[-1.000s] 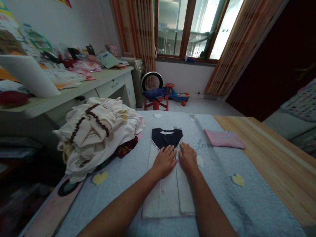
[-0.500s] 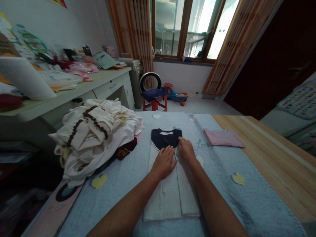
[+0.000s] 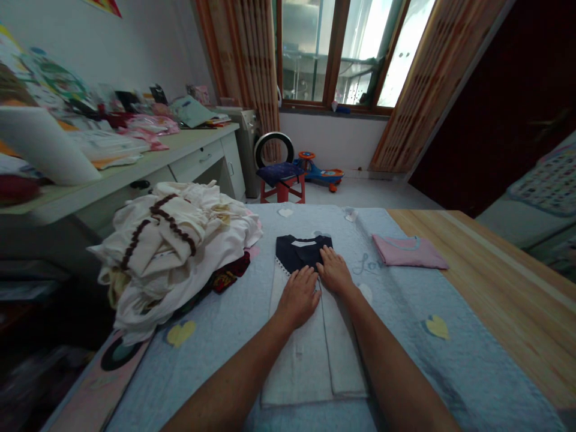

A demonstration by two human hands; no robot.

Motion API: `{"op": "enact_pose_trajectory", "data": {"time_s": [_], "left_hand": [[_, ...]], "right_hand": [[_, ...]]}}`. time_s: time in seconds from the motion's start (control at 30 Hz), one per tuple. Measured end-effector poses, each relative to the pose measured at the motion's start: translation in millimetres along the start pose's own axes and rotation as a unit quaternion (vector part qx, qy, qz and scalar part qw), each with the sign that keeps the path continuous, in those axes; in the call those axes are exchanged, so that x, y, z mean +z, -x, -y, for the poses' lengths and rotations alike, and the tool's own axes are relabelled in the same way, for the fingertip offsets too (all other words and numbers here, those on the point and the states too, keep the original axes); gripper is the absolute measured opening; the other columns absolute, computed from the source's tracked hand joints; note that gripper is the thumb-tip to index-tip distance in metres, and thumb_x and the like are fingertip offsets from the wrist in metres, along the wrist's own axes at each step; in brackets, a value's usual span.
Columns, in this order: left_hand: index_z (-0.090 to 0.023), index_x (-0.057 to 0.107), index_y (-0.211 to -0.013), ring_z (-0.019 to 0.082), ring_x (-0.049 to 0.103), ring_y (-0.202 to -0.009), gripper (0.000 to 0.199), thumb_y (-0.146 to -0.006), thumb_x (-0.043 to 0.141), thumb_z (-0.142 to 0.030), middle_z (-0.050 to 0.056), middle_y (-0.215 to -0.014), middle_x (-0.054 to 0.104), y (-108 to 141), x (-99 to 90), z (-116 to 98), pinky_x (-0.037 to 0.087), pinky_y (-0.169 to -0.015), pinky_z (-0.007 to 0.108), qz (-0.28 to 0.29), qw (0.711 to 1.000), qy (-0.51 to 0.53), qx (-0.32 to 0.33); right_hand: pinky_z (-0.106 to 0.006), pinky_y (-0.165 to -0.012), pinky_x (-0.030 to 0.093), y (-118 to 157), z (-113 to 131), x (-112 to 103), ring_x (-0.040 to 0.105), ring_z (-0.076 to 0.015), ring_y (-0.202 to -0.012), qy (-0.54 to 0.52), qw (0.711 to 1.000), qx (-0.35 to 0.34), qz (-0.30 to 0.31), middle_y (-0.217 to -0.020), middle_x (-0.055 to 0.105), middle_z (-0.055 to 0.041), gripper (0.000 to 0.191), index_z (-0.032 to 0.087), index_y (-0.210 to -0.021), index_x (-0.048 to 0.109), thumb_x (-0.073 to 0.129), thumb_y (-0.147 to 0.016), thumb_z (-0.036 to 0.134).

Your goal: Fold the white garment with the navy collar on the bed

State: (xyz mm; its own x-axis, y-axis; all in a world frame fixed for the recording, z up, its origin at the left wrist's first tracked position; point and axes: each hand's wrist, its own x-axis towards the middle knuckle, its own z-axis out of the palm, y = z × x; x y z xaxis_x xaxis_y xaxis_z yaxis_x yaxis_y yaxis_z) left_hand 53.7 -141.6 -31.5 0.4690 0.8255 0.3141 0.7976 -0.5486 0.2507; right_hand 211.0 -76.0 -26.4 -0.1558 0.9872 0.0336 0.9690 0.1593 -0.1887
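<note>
A white shirt with a dark navy collar lies flat before me, its sides folded into a long narrow shape. My left hand rests palm down on the upper front, just under the collar, fingers stretched out. Against the collar's right side lies my right hand, also flat with its fingers extended. Neither hand grips the cloth. The hands and forearms hide parts of the shirt's front and right edge.
A heap of white and cream clothes sits at the left. On the right lies a folded pink garment. The light blue cloth covers much of the wooden table. Beyond stands a red stool.
My right hand has shifted slightly left from the collar's right edge onto the collar and flattened there. My left hand stays almost in place.
</note>
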Motion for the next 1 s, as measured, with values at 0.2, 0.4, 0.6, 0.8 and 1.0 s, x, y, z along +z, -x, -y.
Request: {"op": "enact_pose_trajectory", "data": {"time_s": [0.2,0.4,0.6,0.8,1.0], "left_hand": [[-0.017,0.05,-0.137,0.025,0.041,-0.141,0.043,-0.096,0.048,-0.032,0.012,-0.146,0.053,-1,0.1,0,0.032,-0.116,0.048,0.006,1.0,0.003,-0.009],[-0.016,0.05,-0.137,0.025,0.041,-0.141,0.043,-0.096,0.05,-0.032,0.011,-0.146,0.053,-1,1.7,1,0.031,-0.117,0.047,0.004,1.0,0.008,-0.011],[-0.017,0.049,-0.137,0.025,0.04,-0.141,0.043,-0.097,0.049,-0.033,0.011,-0.147,0.053,0,1.7,2,0.029,-0.118,0.049,0.005,1.0,0.006,-0.012],[-0.016,0.049,-0.134,0.026,0.044,-0.138,0.041,-0.096,0.05,-0.029,0.012,-0.142,0.055,-1,0.7,3,0.031,-0.117,0.049,-0.017,0.999,0.034,-0.02],[-0.018,0.055,-0.109,0.024,0.057,-0.112,0.02,-0.089,0.054,-0.016,0.009,-0.112,0.063,-4,-6.3,5,0.044,-0.104,0.045,-0.093,0.989,0.091,-0.064]], "right_hand": [[-0.042,-0.118,0.019,-20,-6,1,0.022,-0.0266,-0.149,-0.012,0.999,0.036,0.01,-0.163,0.022,-0.015,0.064,0.008,-0.154,0.031,0.038,-0.099,0.042],[-0.047,-0.119,0.016,-32,-10,2,0.02,-0.0262,-0.15,-0.008,0.997,0.07,0.009,-0.163,0.021,-0.0145,0.066,0.011,-0.155,0.027,0.035,-0.1,0.047],[-0.049,-0.119,0.015,-36,-11,4,0.018,-0.0295,-0.15,-0.005,0.995,0.104,0.006,-0.163,0.021,-0.0138,0.068,0.01,-0.155,0.028,0.034,-0.1,0.05],[-0.052,-0.117,0.023,-34,-8,2,0.024,-0.0319,-0.148,-0.042,0.993,0.097,-0.047,-0.16,0.031,-0.0153,0.057,0.01,-0.15,0.037,0.04,-0.099,0.035],[-0.038,-0.116,0.031,-23,14,14,0.039,-0.0227,-0.141,-0.083,0.992,-0.015,-0.099,-0.15,0.047,-0.016,0.051,0.008,-0.142,0.049,0.039,-0.092,0.015]]}}
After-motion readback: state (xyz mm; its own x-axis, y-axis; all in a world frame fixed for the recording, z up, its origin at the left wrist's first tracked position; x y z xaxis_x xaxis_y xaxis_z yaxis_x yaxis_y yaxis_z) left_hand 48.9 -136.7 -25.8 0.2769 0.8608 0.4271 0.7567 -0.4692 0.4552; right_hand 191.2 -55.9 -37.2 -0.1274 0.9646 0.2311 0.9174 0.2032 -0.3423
